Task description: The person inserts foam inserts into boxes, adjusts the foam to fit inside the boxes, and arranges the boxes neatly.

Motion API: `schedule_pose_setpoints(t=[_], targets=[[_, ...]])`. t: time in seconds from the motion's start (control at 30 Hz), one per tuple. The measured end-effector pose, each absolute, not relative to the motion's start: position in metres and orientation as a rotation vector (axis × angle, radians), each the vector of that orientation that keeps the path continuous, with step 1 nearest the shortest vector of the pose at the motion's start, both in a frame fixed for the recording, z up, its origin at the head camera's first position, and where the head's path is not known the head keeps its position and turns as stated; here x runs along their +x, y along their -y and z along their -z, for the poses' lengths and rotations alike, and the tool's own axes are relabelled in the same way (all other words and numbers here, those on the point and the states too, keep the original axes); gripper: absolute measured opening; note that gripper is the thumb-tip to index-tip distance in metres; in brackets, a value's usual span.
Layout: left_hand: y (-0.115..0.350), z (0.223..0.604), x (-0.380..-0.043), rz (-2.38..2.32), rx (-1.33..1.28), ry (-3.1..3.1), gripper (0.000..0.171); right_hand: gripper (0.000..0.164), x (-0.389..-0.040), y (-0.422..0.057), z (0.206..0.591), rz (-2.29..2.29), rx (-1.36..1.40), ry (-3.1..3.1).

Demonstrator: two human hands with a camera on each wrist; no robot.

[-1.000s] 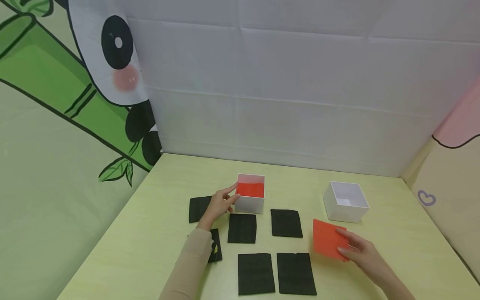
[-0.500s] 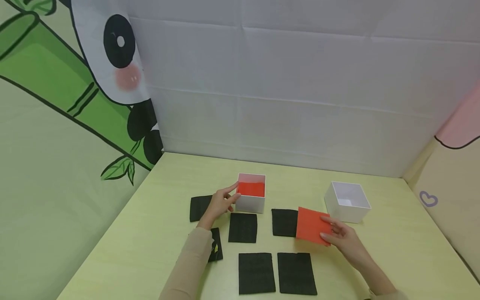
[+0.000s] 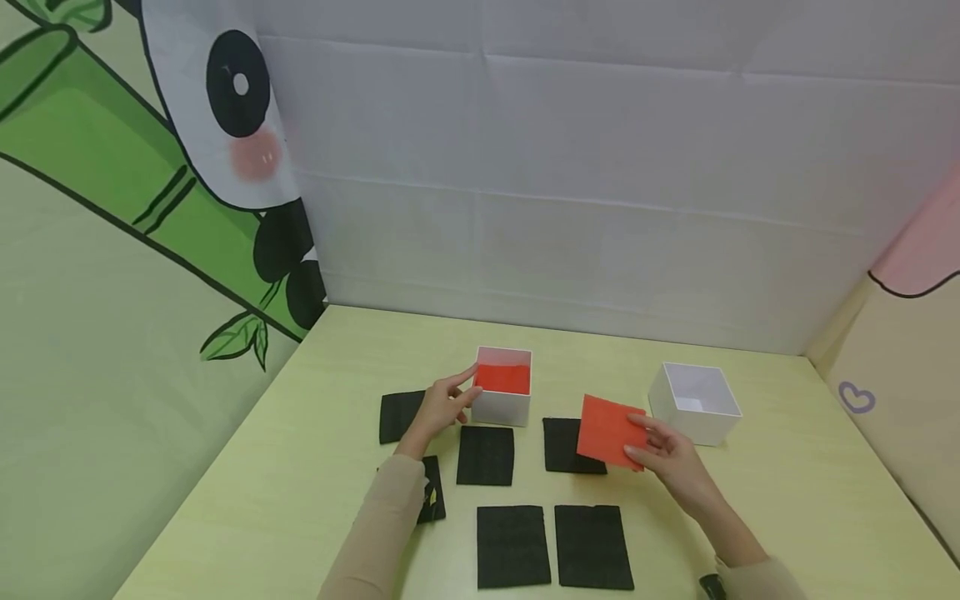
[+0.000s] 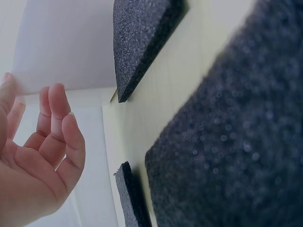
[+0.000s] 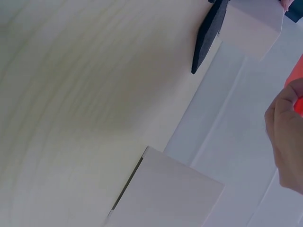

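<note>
My right hand (image 3: 678, 467) pinches an orange-red square sheet (image 3: 611, 432) by its right edge, thumb in front. The sheet hangs tilted above the table and partly covers a black foam square (image 3: 562, 446). In the right wrist view, only a sliver of the red sheet (image 5: 297, 73) shows beside the hand (image 5: 286, 137). My left hand (image 3: 438, 408) rests its thumb and index finger against the left side of a white box (image 3: 501, 408); more red material (image 3: 502, 378) lies inside. From the left wrist, the other fingers of that hand (image 4: 40, 156) look loosely bent and hold nothing.
A second white box (image 3: 693, 404) stands at the right, and no contents show in it. Several black foam squares (image 3: 513, 547) lie flat on the pale yellow table (image 3: 247, 500). One under the left forearm bears a yellow mark (image 3: 432, 497). A white cloth backdrop (image 3: 562, 167) rises behind.
My right hand has carried the red sheet left and away from me, from bare table to over a black square. My left hand has stayed at the box.
</note>
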State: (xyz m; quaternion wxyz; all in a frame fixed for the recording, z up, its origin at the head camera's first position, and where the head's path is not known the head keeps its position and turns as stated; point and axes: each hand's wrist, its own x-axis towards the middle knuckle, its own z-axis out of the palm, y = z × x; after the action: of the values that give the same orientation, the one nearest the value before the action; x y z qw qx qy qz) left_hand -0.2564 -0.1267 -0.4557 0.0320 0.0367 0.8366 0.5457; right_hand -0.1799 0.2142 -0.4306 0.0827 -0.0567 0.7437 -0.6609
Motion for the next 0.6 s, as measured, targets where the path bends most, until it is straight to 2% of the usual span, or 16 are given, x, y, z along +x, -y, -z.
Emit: schedule_pose_setpoints(t=[0.6], targets=[[0.127, 0.456, -0.256, -1.661, 0.114, -2.595, 0.052, 0.055, -0.201, -0.182, 0.422, 2.032, -0.265, -2.178]])
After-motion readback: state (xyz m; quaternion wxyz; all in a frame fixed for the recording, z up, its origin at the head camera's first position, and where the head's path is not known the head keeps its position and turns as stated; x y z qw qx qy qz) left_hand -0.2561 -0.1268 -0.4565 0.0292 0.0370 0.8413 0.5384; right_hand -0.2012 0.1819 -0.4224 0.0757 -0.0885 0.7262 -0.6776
